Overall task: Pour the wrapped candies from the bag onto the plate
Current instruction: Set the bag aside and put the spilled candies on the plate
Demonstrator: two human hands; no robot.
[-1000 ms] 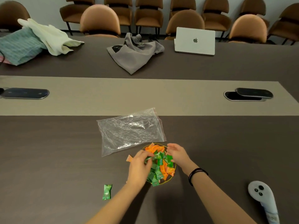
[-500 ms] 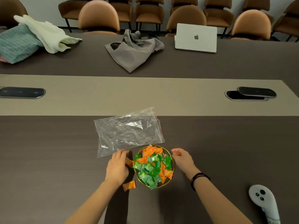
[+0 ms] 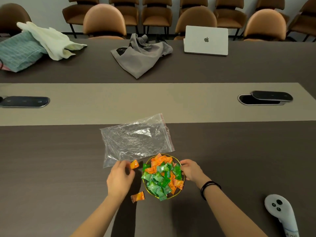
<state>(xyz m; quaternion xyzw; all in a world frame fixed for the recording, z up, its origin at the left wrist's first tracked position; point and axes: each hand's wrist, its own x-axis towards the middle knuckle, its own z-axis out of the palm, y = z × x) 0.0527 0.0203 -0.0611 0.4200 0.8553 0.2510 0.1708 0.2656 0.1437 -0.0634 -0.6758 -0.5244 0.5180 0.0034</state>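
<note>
In the lower middle of the frame the plate (image 3: pixel 182 183) with a gold rim stands on the dark table (image 3: pixel 51 168), and it is heaped with green and orange wrapped candies (image 3: pixel 161 177). The clear bag (image 3: pixel 136 139) lies flat and looks empty just above the plate, its near edge almost touching the rim. The left hand (image 3: pixel 119 178) is left of the plate and pinches one orange candy (image 3: pixel 134 164) between thumb and fingers, held near the corner of the bag. A second orange candy (image 3: pixel 138 196) lies loose on the table at the lower left of the plate. The right hand (image 3: pixel 191 171) curls on the right rim of the plate; I cannot tell if it really grips it. Wide bare table lies to the left and right of the hands, and a grey controller (image 3: pixel 280 214) lies at the lower right, near the frame edge. At the upper right stands a silver laptop (image 3: pixel 206 41) with an apple logo; no other writing can be read.
</note>
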